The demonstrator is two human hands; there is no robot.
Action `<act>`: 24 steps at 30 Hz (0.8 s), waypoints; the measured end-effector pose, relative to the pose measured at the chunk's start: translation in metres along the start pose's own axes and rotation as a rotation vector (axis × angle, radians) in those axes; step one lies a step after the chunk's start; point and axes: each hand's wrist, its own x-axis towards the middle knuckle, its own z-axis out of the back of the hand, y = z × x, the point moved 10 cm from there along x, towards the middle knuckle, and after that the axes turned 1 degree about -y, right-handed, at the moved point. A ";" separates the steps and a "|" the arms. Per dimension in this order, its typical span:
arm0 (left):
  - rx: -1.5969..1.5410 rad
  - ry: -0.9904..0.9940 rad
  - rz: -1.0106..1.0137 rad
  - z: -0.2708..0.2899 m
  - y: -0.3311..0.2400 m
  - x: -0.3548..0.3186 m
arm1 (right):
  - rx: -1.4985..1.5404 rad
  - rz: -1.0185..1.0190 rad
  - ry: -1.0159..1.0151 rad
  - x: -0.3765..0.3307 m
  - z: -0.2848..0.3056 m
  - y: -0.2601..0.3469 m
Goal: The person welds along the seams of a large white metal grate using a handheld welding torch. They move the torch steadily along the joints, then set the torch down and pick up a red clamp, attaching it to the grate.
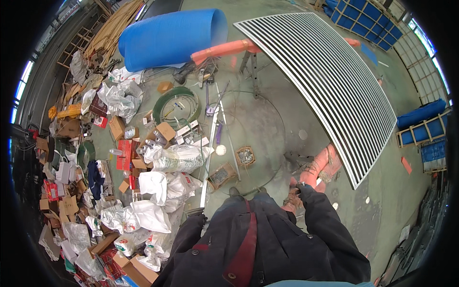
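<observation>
Hands both at sleeve ends: left hand gloved, touching the lower end of one long metal strip that runs up across the floor, grip state can't tell; right hand by the orange padded trestle, grip hidden too. One big white slatted grille lies across two orange trestles, one blue roll sits behind it, and two small boxes of fasteners sit ahead of the boots. White sacks and cardboard boxes crowd the left side, right against the strip.

single head view – looks steeply down, wearer's jacket nearest
</observation>
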 end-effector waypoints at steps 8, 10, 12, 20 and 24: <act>-0.076 0.054 0.011 0.013 0.008 0.024 | -0.097 0.323 -0.129 -0.014 0.013 0.133; -0.015 0.076 -0.024 0.010 0.001 0.025 | -0.110 0.318 -0.147 -0.002 0.035 0.140; 0.419 0.088 -0.224 0.004 -0.020 0.024 | -0.031 0.211 -0.145 0.022 0.053 0.127; -0.467 -0.035 0.173 -0.012 0.002 0.017 | 0.249 -0.039 0.211 0.130 0.071 0.031; -0.211 -0.076 0.077 -0.005 -0.028 0.036 | -0.350 0.192 0.314 0.159 0.071 0.019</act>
